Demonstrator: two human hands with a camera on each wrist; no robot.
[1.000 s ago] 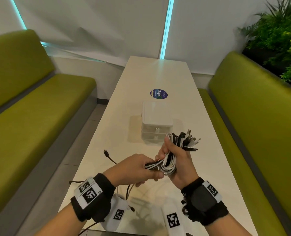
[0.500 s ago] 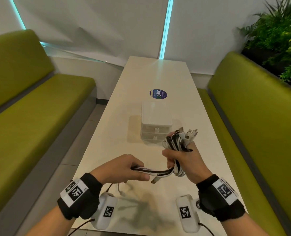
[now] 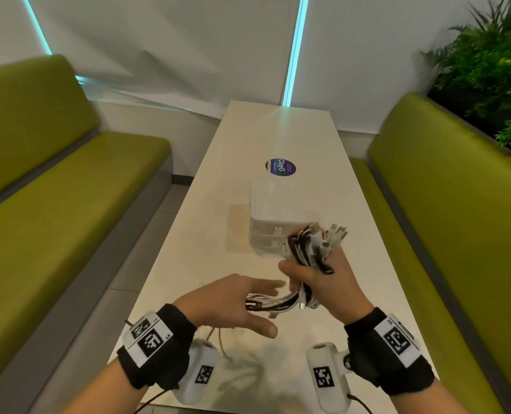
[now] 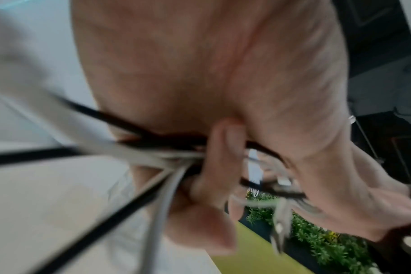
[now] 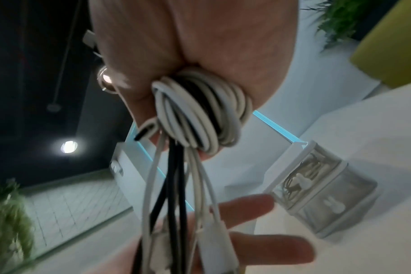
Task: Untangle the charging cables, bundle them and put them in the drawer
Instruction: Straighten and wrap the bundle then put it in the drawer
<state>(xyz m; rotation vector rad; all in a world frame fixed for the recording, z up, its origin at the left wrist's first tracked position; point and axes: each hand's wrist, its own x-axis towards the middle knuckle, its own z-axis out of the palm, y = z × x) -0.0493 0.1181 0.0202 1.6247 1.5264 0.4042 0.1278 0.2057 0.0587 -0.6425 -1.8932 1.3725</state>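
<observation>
A bundle of black and white charging cables is gripped in my right hand, held just above the table in front of the drawer box. The coiled loops show under the palm in the right wrist view, and plug ends stick out at the top. Loose cable tails hang toward my left hand, whose fingers are straight beneath them. The small white translucent drawer box stands mid-table with both drawers pushed in; cables show inside the upper drawer. The left wrist view is blurred.
The long white table carries a round blue sticker behind the box. Green benches flank it on the left and right. A plant fills the far right corner.
My left hand has let go of the cable tails and spread its fingers. The right hand has kept its grip on the bundle and shifted slightly right and forward.
</observation>
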